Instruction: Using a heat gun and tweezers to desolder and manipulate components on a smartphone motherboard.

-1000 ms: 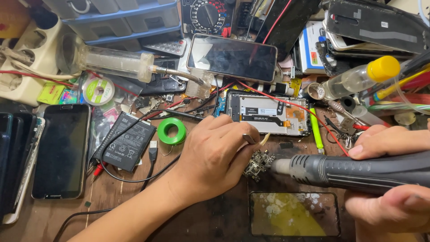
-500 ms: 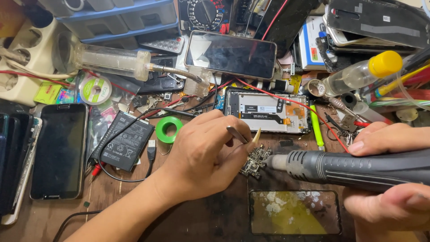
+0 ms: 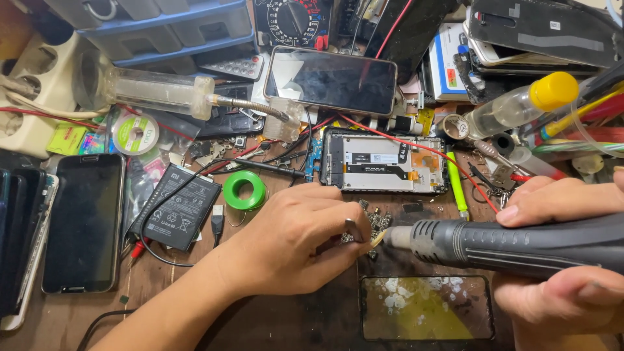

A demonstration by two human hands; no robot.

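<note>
- While the left hand (image 3: 292, 240) pinches tweezers (image 3: 354, 229) onto the small circuit board (image 3: 374, 224) at the worktop's middle, steadying it for heating,
- the right hand (image 3: 565, 253) clasps the hot-air wand (image 3: 507, 244), nozzle beside the board.

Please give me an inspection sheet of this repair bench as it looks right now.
Surface: brown wooden bench, scuffed, mostly covered.
Job's things: small circuit board between both hands; black hot-air handpiece, nozzle pointed at the board; metal tweezers at the board.
Clutter: opened phone frame, black battery, green tape roll, dark phone, phone face up, yellow-capped bottle, large syringe, stained glass panel.
Grippers: left hand pinches the tweezers; right hand grips the handpiece.
Cables: black cable looping over the battery; red wire across the frame.
Surroundings: blue drawer unit, multimeter dial, white power strip.
</note>
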